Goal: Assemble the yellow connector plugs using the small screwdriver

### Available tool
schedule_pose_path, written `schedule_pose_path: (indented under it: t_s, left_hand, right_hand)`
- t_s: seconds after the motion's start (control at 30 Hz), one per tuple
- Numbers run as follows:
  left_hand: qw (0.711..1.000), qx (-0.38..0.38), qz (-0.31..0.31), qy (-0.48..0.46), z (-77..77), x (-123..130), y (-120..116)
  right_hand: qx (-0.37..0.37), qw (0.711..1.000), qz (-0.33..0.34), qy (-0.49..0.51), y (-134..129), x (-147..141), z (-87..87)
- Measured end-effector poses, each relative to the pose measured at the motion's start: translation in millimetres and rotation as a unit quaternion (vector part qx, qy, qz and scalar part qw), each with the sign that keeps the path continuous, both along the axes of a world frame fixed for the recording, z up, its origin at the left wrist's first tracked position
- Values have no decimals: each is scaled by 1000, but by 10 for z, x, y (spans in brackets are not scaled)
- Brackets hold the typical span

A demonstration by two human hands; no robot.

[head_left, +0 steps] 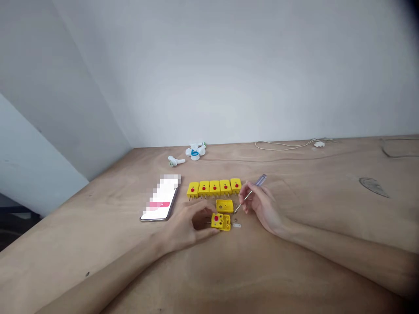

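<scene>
Lying insides-up on the tabletop point(209, 279), the open yellow plug point(224, 223) sits in a pinch of the L hand point(187, 220), thumb at its near edge, fingertips at the far one. Looks like hard moulded plastic: prob. light, stiff & a bit slick, hard to crush, tho thin shell walls might chip & inner bits could spill if tipped. Best held level by the outer side walls, clear of the red button point(216, 219); metal pins point(208, 223) on the L side prob. make a poor hold. White strip point(236, 225) lies just R of it, yellow cover half point(224, 206) just beyond. R hand point(262, 207) is closed round a screwdriver point(261, 180), tip pointing down near the cover. Farther out: five yellow plugs point(214, 188) in a row, phone point(160, 205) to L, white fittings point(195, 152) near the wall point(229, 78)
</scene>
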State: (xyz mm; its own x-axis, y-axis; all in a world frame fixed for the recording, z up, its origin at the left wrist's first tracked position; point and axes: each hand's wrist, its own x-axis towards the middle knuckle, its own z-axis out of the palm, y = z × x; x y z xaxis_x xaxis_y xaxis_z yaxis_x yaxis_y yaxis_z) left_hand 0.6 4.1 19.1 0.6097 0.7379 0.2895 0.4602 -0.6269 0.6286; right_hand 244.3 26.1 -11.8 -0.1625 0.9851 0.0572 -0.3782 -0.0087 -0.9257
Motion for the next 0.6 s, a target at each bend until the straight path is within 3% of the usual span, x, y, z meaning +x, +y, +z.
schedule_pose_path:
  t_s: [0.2,0.37,0.6]
  left_hand:
    - [999,24,39,27,69,4,-19]
    - [996,12,64,67,25,51,-15]
    - [997,27,29,70,45,16,11]
  right_hand:
    - [-31,998,-46,-27,13,-2,-13]
    - [-26,998,-46,-30,10,-3,-21]
    - [-24,998,-39,-38,10,2,-29]
